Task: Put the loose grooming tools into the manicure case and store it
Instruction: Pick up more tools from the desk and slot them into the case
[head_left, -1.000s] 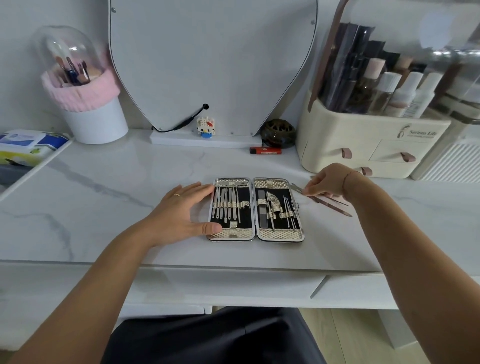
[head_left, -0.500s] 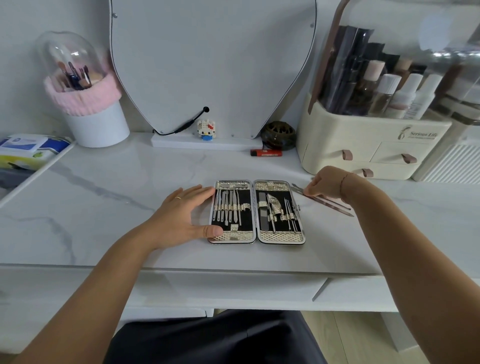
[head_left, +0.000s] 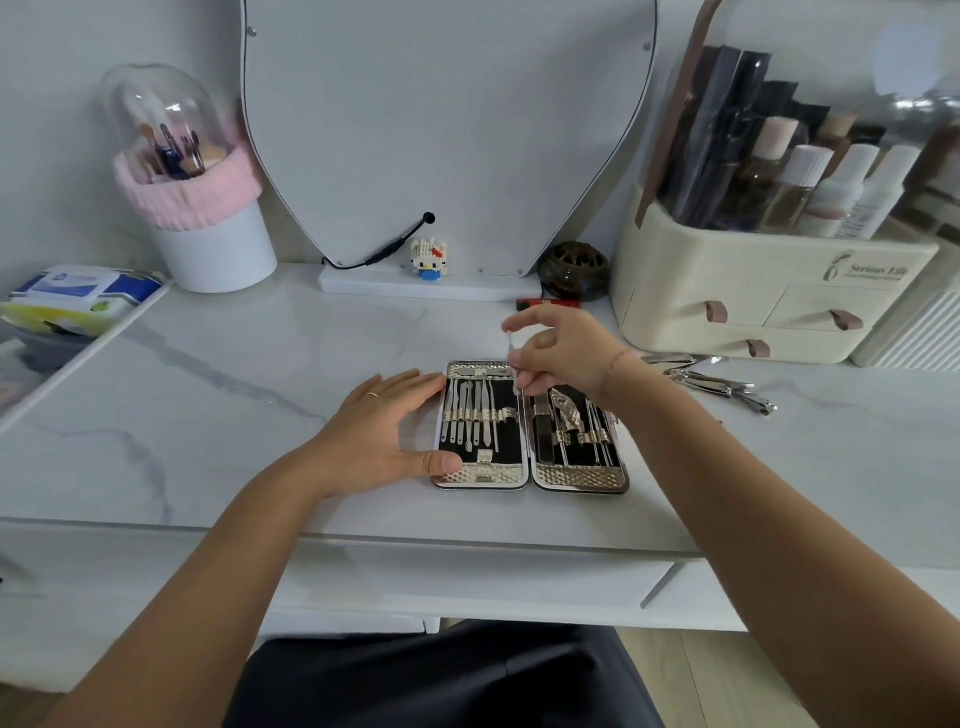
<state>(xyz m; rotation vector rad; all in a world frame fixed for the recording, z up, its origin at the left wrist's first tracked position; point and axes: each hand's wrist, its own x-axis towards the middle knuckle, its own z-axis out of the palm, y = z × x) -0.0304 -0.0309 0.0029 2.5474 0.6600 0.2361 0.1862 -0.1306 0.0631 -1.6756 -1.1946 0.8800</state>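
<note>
The manicure case (head_left: 530, 475) lies open flat on the marble desk, its two black halves holding rows of metal tools under gold straps. My left hand (head_left: 387, 431) rests flat against the case's left edge, thumb on its near corner. My right hand (head_left: 558, 353) hovers over the case's top middle, fingertips pinched on a thin metal grooming tool (head_left: 513, 364) held nearly upright. A few loose metal tools (head_left: 719, 382), clippers among them, lie on the desk to the right of the case.
A cream cosmetics organiser (head_left: 769, 296) with drawers stands at the back right. A mirror (head_left: 447, 130) with a small toy figure (head_left: 429, 258) is behind the case. A brush holder (head_left: 197, 208) stands back left, a wipes pack (head_left: 78, 291) at far left, a dark round jar (head_left: 573, 270) and red lighter (head_left: 530, 303).
My right hand lifted from the loose tools at the case's right and moved left over the case, carrying one thin tool. My left hand stayed put.
</note>
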